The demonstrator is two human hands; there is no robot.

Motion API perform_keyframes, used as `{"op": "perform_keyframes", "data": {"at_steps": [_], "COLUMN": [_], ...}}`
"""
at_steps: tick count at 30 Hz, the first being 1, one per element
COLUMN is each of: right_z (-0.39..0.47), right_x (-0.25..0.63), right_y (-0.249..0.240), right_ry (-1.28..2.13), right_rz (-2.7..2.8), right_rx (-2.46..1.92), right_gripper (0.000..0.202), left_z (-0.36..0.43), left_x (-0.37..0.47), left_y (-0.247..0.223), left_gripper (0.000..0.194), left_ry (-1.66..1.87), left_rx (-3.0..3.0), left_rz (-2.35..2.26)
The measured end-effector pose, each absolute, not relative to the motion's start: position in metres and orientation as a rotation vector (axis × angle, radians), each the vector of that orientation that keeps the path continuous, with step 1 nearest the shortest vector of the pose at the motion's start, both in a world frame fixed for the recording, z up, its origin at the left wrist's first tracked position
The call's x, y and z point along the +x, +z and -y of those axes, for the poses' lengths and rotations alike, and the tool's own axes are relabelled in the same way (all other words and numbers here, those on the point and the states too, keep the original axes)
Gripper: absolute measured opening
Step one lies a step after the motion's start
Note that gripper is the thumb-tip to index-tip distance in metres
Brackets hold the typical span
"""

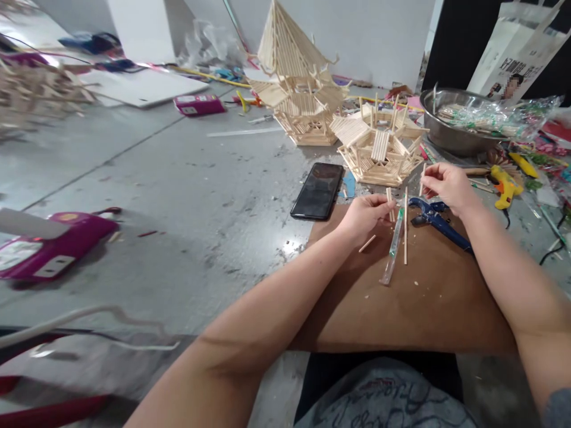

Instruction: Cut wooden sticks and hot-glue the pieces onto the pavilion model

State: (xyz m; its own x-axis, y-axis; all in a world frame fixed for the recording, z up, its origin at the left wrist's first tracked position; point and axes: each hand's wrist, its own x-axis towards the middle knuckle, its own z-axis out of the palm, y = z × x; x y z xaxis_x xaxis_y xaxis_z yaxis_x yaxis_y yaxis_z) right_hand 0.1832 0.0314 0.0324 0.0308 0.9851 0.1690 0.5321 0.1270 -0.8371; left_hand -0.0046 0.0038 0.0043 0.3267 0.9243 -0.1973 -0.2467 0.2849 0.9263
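1 tall stick tower (297, 44) stood roofed; beside it the lower stick model (380, 145) was open-topped, its posts bare; the left hand (362, 217) had its fingers closed on what looked like 2 short sticks (389, 205); the right hand (448, 187) pinched a single stick (422, 178) near blue cutters (439, 221); 1 longer stick (405, 238) lay unused.

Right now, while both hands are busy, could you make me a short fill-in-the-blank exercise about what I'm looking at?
1. The number of hands holding wooden sticks is ____.
2. The black phone lies closer to the ____ hand than to the right hand.
3. The hand tool near the right hand has a handle coloured ____.
4. In the picture, the metal bowl stands to the ____ of both stick models.

Missing words: two; left; blue; right.
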Motion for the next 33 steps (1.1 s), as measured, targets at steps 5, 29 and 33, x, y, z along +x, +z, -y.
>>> {"op": "perform_keyframes", "data": {"at_steps": [5,29,33], "right_z": [0.003,0.006,0.004], "right_x": [0.154,0.148,0.148], "right_y": [0.028,0.012,0.01], "right_ry": [1.359,1.36,1.102], "right_rz": [1.308,1.342,1.533], "right_rx": [-1.279,-1.25,-1.211], "right_gripper": [0.026,0.03,0.026], "left_z": [-0.001,-0.005,-0.008], "left_x": [-0.003,-0.007,-0.009], "left_y": [0.006,0.001,-0.002], "left_gripper": [0.01,0.015,0.016], "left_ry": [0.846,0.805,0.808], "left_rx": [0.984,1.764,1.886], "left_rz": [-0.876,-1.133,-1.206]}}
